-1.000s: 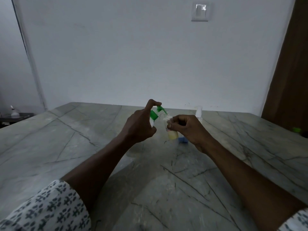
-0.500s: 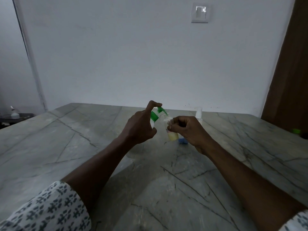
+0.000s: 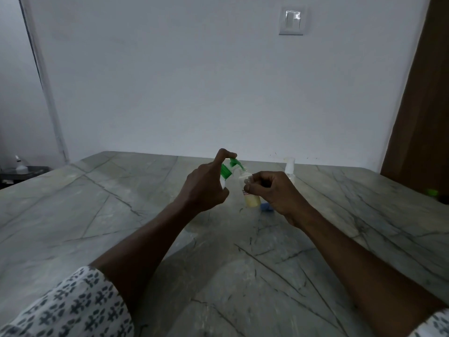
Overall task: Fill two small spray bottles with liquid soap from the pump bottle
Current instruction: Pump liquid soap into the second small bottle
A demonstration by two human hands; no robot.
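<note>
Bottom corners of frame: patterned sleeve [image 3: 65, 310] at lower left; a sliver of a second sleeve [image 3: 435, 324] at lower right, cut by the edge. Both forearms run up over the grey veined table [image 3: 97, 215] toward frame centre.

Centre: left hand [image 3: 206, 188] grips the pump bottle [image 3: 228, 170], fingers curled round the body, index finger crooked over the green pump head. The hand covers nearly all of the body; only the green collar, the head and a white strip show. The nozzle points right, at the top of the small spray bottle [image 3: 250, 199].

Right hand [image 3: 274, 190] pinches that bottle's neck between thumb and curled fingers. Bottle upright; pale yellow liquid in the lower part, clear above. Whether its base touches the table: cannot tell.

Just right of its base, partly behind the right hand: small blue object [image 3: 266, 207], identity unclear.

Farther back, right of centre: second spray bottle [image 3: 289, 167] with a white top, lower part hidden by the right hand; contents hard to make out.

Far: dim green object [image 3: 431, 192] at right edge; dark shelf [image 3: 36, 170] at left edge; wall switch [image 3: 292, 20] upper right.
</note>
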